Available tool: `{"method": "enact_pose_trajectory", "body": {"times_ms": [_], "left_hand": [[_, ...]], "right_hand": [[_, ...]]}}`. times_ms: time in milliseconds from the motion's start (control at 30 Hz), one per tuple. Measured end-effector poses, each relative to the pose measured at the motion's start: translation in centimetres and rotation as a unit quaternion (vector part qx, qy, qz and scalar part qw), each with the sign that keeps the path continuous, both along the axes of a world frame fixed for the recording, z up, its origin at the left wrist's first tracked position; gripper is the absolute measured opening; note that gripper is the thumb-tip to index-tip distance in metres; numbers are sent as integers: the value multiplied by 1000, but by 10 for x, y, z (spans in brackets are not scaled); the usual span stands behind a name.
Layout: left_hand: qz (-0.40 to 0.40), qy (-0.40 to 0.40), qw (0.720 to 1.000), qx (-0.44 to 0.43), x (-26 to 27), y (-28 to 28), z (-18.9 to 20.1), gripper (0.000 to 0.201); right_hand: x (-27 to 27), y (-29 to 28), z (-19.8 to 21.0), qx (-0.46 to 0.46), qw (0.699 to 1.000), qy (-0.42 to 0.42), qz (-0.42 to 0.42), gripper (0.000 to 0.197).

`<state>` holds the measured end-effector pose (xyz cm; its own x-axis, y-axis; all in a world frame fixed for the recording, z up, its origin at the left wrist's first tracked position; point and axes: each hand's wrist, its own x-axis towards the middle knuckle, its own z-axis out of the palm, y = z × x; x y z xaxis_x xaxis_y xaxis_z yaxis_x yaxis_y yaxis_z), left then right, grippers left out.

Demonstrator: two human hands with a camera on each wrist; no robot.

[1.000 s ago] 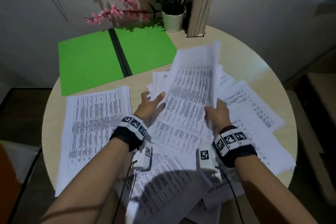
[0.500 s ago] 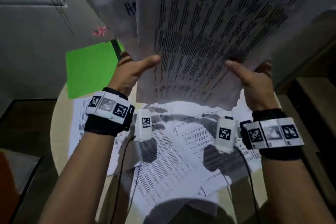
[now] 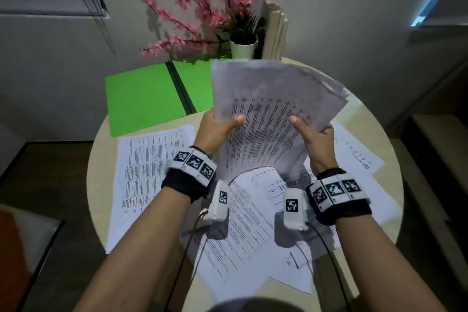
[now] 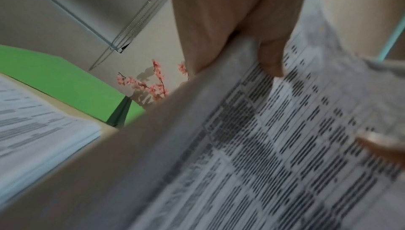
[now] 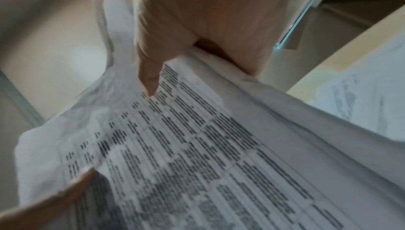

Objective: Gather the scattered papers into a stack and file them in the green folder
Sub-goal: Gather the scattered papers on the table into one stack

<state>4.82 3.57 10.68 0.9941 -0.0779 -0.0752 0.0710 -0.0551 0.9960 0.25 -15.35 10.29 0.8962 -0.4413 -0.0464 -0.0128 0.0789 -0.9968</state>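
Note:
Both hands hold a thick bundle of printed papers (image 3: 268, 114) upright above the round table. My left hand (image 3: 217, 129) grips its left edge, thumb on the front sheet. Along the right edge my right hand (image 3: 314, 134) grips the same way. The wrist views show each thumb pressed on the printed face of the papers (image 4: 285, 147) (image 5: 197, 147) with fingers behind. The green folder (image 3: 149, 99) lies open at the table's far left, partly hidden by the bundle. More loose sheets (image 3: 149, 175) lie spread on the table below.
A white pot with pink blossom branches (image 3: 243, 48) and a wooden block (image 3: 276, 33) stand at the table's (image 3: 367, 119) far edge behind the folder. Loose pages overhang the near and right rim. Floor and dark furniture surround the table.
The bundle was lifted off the table and up close to the camera, then came back down and away. Both hands now hold it upright lower over the table.

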Motion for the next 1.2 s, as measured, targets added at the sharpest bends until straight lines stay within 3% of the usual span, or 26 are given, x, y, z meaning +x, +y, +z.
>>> {"method": "enact_pose_trajectory", "body": {"times_ms": [67, 200, 333, 500, 600, 700, 733, 800, 867, 933, 1000, 1100, 1133, 1200], "left_hand": [[37, -24, 999, -19, 11, -1, 20, 5], [122, -68, 990, -38, 40, 31, 43, 38], [215, 25, 972, 88, 55, 101, 8, 37], [243, 153, 942, 171, 41, 171, -54, 37], [188, 228, 937, 187, 28, 194, -76, 41], [82, 349, 876, 322, 12, 198, -92, 78], [66, 358, 860, 357, 7, 194, -95, 87], [69, 348, 859, 370, -1, 185, -96, 96], [101, 345, 859, 364, -4, 179, -97, 100], [135, 334, 849, 387, -7, 171, -93, 101], [137, 275, 851, 425, -9, 154, -88, 99], [35, 206, 878, 431, -17, 104, -83, 96], [-10, 206, 877, 434, -23, 85, -84, 98], [-72, 220, 860, 456, -38, 57, -92, 106]], "right_hand": [[1, 2, -4, 7, 1000, 11, -26, 43], [-3, 36, -12, -80, 996, 37, 22, 33], [-4, 101, -32, -129, 983, 88, 99, 32], [-3, 157, -76, -130, 947, 216, 198, 36], [3, 171, -99, -225, 893, 301, 246, 49], [-1, 187, -106, -385, 820, 347, 242, 56], [-3, 193, -105, -398, 811, 345, 254, 61], [-6, 199, -106, -408, 791, 338, 305, 66], [-6, 190, -101, -404, 792, 319, 329, 56], [-2, 166, -93, -398, 821, 303, 277, 42], [1, 134, -91, -417, 822, 333, 199, 41], [-8, 88, -95, -426, 797, 408, 130, 50], [-13, 79, -98, -410, 801, 416, 135, 46], [-24, 68, -101, -380, 816, 396, 181, 19]]}}
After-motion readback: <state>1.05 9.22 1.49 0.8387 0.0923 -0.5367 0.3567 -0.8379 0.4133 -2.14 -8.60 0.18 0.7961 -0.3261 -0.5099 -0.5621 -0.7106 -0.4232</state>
